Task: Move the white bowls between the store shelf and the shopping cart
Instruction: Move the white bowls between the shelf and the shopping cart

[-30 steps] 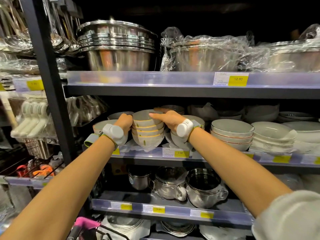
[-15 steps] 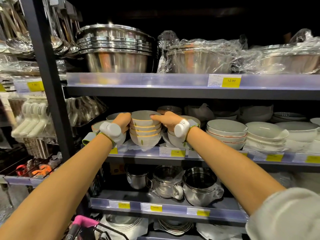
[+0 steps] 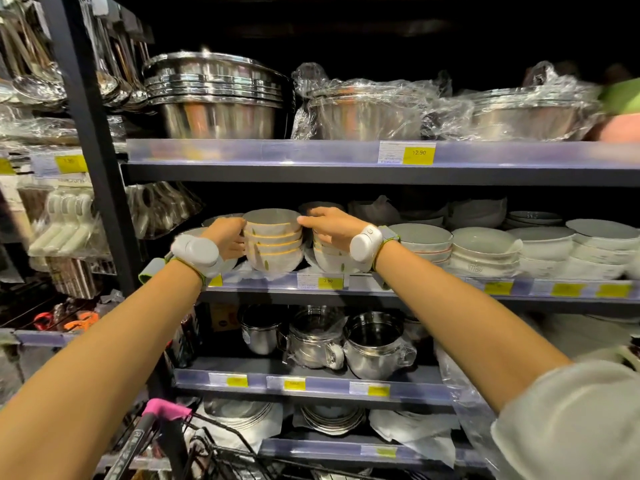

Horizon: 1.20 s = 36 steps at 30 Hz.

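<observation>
A stack of several white bowls (image 3: 273, 242) with orange rims and green leaf marks stands on the middle shelf (image 3: 433, 284). My left hand (image 3: 227, 237) holds the stack's left side, fingers curled round the bowls. My right hand (image 3: 330, 225) touches the top bowl's right rim with its fingertips. A second stack of the same bowls (image 3: 330, 258) sits just right of it, partly behind my right wrist. The shopping cart (image 3: 221, 448) with a pink handle grip is below, at the bottom left.
More white bowls and plates (image 3: 485, 247) fill the shelf to the right. Steel pots (image 3: 221, 95) stand on the shelf above, steel mugs (image 3: 374, 344) below. A dark upright post (image 3: 93, 140) stands at left, with ladles and utensils hanging beyond it.
Both hands stay at the same stack. The right hand's fingers have shifted from over the top bowl to its right rim. The view has tilted down slightly.
</observation>
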{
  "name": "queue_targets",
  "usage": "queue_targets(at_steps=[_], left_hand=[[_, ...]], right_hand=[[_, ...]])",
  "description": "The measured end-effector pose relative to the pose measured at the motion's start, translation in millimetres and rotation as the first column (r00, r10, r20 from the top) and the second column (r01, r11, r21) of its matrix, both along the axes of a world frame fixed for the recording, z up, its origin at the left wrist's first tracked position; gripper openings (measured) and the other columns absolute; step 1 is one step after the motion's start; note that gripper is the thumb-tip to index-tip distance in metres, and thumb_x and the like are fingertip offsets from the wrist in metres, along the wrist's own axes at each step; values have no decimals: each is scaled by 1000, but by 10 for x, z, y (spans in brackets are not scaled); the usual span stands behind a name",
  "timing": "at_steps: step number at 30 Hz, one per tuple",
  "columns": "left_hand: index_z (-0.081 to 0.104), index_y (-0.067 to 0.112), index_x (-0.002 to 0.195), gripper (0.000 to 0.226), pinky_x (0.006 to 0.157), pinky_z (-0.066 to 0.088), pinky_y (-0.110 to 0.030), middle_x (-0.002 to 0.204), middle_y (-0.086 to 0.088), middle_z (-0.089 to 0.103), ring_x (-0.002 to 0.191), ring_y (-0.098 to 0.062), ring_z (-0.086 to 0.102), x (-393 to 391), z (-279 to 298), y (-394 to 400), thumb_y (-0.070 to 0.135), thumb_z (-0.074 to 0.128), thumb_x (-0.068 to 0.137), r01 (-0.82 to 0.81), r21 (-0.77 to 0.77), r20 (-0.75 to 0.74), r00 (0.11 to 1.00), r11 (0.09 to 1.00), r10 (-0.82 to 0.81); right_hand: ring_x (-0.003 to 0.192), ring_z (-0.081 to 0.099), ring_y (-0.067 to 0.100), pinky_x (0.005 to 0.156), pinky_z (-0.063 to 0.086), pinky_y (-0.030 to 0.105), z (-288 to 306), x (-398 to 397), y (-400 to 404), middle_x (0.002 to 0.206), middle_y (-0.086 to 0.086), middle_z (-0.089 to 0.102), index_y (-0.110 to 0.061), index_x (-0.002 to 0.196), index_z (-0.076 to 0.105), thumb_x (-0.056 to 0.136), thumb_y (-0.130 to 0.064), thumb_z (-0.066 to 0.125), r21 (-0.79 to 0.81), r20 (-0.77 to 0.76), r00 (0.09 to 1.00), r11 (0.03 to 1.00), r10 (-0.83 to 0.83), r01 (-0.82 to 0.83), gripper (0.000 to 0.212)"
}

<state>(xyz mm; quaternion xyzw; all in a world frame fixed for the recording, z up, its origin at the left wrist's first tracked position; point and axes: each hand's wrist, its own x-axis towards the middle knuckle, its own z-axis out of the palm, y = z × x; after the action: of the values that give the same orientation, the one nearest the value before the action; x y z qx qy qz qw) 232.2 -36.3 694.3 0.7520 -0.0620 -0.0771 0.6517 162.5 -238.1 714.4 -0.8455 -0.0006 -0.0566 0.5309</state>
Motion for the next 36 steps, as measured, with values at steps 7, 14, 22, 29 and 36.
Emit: queue_targets(at_steps=[7, 14, 22, 29, 36], left_hand=[[45, 7, 111, 17, 60, 56, -29, 85, -9, 50, 71, -21, 53, -481, -104, -91, 18, 42, 99, 51, -35, -94, 994, 998, -54], [44, 12, 118, 21, 97, 49, -39, 91, -7, 58, 97, -25, 58, -1181, -497, -398, 21, 42, 99, 123, 20, -144, 982, 992, -119], [51, 16, 110, 15, 97, 45, -36, 97, -7, 62, 95, -22, 58, -1557, -1152, -579, 24, 45, 98, 191, 108, -210, 964, 976, -165], [56, 18, 109, 14, 83, 42, -32, 105, -3, 55, 92, -18, 48, -1782, -1728, -678, 23, 50, 97, 309, 430, -125, 951, 849, -283], [52, 15, 103, 21, 74, 42, -30, 100, -8, 50, 86, -21, 46, -1978, -2515, -810, 35, 49, 96, 471, 557, -351, 880, 685, -320]], right_hand=[[137, 39, 18, 112, 31, 29, -182, -391, -177, 144, 5, 46, -10, 141, 43, 92, -23, 62, 108, -79, 997, 994, 2, 6, 54], [138, 39, 29, 118, 26, 45, -590, -995, -373, 146, 16, 44, -4, 133, 50, 91, -15, 62, 151, -120, 993, 989, 13, 6, 44], [135, 42, 18, 116, 31, 30, -1158, -1410, -630, 143, 7, 48, -6, 137, 46, 89, -14, 64, 147, -272, 962, 989, 13, 28, 52], [107, 58, 17, 89, 48, 30, -1696, -1704, -858, 119, -3, 63, -7, 129, 55, 83, -29, 72, -66, -353, 935, 998, -21, -3, 54], [58, 37, 15, 60, 33, 27, -2505, -2069, -1134, 57, 0, 41, -15, 74, 64, 82, -30, 73, -145, -435, 896, 989, -92, 31, 19]])
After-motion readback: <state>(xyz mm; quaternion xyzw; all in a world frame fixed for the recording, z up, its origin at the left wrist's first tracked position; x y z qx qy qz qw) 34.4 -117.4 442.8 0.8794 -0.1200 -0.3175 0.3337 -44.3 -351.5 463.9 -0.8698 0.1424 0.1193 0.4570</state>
